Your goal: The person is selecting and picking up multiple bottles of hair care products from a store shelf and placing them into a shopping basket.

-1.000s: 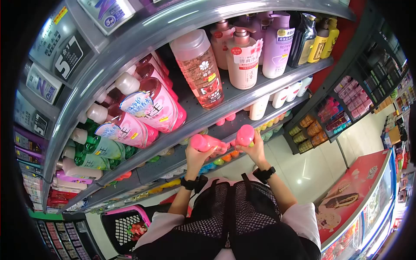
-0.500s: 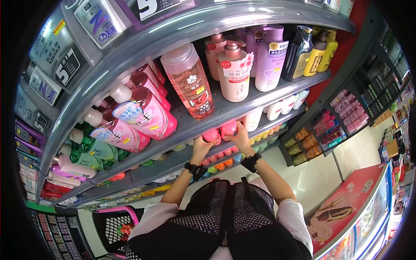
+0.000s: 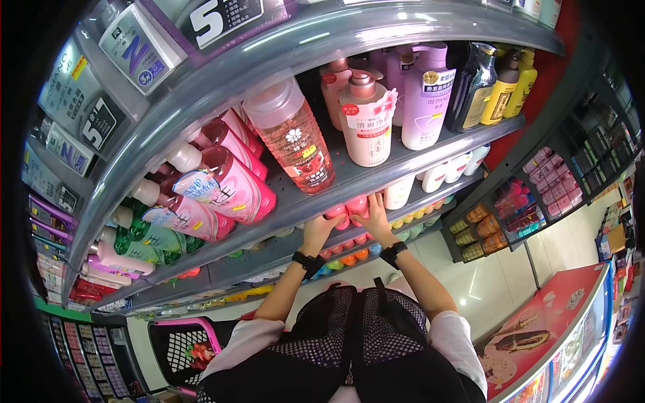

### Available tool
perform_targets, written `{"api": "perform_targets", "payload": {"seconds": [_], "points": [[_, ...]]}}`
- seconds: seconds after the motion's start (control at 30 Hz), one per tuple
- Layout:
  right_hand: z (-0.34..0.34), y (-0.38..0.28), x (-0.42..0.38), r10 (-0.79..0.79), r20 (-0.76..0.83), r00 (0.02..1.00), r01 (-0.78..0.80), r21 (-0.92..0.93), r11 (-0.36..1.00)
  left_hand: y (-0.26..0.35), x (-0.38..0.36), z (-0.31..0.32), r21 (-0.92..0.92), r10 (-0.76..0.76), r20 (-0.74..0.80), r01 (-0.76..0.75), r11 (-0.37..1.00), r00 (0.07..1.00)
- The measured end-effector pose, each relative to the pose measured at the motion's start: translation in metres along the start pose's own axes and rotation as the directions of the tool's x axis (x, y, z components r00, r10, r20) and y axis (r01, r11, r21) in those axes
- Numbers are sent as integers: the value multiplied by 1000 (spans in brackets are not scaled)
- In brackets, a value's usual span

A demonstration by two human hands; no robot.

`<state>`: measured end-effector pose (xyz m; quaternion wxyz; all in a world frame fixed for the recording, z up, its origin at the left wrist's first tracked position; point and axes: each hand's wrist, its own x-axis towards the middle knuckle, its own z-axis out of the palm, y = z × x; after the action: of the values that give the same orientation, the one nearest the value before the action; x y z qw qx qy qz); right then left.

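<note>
Bright light, glare along shelf edge (image 3: 376,31), fisheye bending, black corners

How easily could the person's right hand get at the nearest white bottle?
Probably yes, easily: the white bottle stands right beside the right hand, with nothing visible between them. That hand would likely need to let go of its pink bottle first.

Two pink bottles (image 3: 357,204) side by side

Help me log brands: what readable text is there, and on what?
"ROMANO": grey bottle
"Z": same bottle
"5": black labels, upper left
"REPAN…": lilac bottle
"清爽净": pale pink bottle
"蜂花": reddish bottle
Remaining: too small, blurred, stylised or hidden, including on the held pink bottles.
</note>
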<state>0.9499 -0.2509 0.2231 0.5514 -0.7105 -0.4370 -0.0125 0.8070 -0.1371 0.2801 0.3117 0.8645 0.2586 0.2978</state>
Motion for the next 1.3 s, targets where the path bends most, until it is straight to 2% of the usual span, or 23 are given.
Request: {"api": "perform_targets", "payload": {"seconds": [0.07,0.13,0.3,0.37,0.5,0.6,0.67,0.7,0.77,0.8,0.87,1.0,1.1,1.13,1.3], "points": [[1,2,-10,49,-19,999,-50,-38,998,19,1,-9,-43,-23,16,24,999,1000],[7,13,-17,262,72,962,-262,-17,965,8,2,-7,-87,-48,50,52,995,998],[7,21,-14,234,92,968,-239,42,970,-6,1,-8,-150,-49,86,62,987,995],[6,24,-14,206,107,973,-213,57,975,2,1,-10,-57,-155,137,164,985,978],[6,23,-13,179,94,979,-184,52,981,-10,-5,3,-46,-145,68,148,988,987],[8,26,-9,175,96,980,-181,56,982,-29,-8,17,-129,-207,41,211,969,977],[10,28,-10,175,105,979,-183,66,981,-17,-14,21,-143,0,-128,-19,989,992],[12,30,-12,173,103,980,-181,77,980,-19,-18,26,-142,-3,-130,-16,990,991],[14,31,-15,170,105,980,-179,89,980,-35,-30,42,-283,-129,-93,98,954,987],[13,31,-16,148,98,984,-156,85,984,-44,-38,49,-285,-132,-96,100,953,987],[12,32,-18,124,95,988,-132,79,988,-61,-50,64,-238,-209,-22,198,951,978],[10,35,-19,156,177,972,-169,56,984,-87,-59,88,-206,-223,-28,213,955,974],[7,39,-18,161,237,958,-179,57,982,-100,-59,93,-116,-183,-97,172,978,978],[7,40,-17,178,281,943,-203,61,977,-96,-56,88,-120,-169,-72,159,980,983],[4,41,-14,120,290,949,-145,66,987,-84,-53,72,-121,-164,-1,162,979,987]]}}
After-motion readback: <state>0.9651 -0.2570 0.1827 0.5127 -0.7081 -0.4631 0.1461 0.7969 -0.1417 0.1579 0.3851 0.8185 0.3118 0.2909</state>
